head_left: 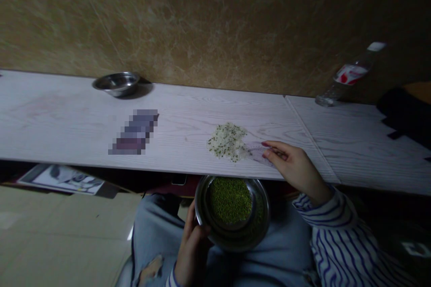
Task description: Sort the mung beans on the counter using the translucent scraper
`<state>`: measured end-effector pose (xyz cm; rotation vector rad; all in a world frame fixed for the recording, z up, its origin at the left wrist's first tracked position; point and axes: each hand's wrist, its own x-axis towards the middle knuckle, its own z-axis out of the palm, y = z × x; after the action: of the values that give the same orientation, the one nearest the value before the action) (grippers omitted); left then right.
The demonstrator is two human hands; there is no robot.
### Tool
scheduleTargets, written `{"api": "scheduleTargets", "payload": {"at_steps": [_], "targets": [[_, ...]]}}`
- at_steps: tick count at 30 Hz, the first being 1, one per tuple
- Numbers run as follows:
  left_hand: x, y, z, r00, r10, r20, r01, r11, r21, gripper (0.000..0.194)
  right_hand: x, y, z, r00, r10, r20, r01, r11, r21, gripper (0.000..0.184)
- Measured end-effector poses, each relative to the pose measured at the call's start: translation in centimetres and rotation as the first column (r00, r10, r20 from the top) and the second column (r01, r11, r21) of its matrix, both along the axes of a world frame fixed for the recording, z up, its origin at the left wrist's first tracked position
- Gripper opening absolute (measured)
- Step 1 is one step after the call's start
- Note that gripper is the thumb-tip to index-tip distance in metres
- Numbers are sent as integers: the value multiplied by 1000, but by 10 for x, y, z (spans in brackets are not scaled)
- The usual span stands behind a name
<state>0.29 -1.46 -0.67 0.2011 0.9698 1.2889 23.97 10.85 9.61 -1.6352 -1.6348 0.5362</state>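
My left hand point(195, 249) grips the left side of a steel bowl point(263, 222), held just below the shelf's front edge over my lap. Green mung beans point(230, 199) cover much of its bottom. Between the thumb and fingers of my right hand point(289, 161) is a thin, clear plastic piece with fine markings and a curved edge, seemingly a protractor point(257, 151). Its left end touches a pile of white rice-like grains mixed with green beans point(227, 141) on the white wood-grain shelf point(182, 121).
A second steel bowl point(117, 84) sits by the wall at the left. In front of it lies a blurred flat object point(136, 132). A clear bottle point(350, 75) stands at the back right, near dark cloth point(407, 114). A picture sheet point(67, 179) lies under the shelf.
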Motion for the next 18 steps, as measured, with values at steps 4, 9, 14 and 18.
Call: {"api": "scheduleTargets", "payload": {"at_steps": [4, 9, 14, 18], "targets": [[0, 1, 3, 1000, -5, 1, 5, 1000, 30, 63, -1, 3, -2, 1000, -16, 21, 17, 999, -32, 31], [0, 1, 4, 1000, -22, 7, 22, 1000, 13, 76, -8, 1, -3, 999, 32, 5, -32, 997, -63, 32], [2, 0, 4, 1000, -1, 14, 1, 1000, 13, 71, -10, -5, 3, 994, 99, -40, -102, 992, -78, 29], [2, 0, 3, 1000, -11, 7, 11, 1000, 13, 69, -6, -11, 6, 993, 93, -70, -98, 993, -68, 27]]}}
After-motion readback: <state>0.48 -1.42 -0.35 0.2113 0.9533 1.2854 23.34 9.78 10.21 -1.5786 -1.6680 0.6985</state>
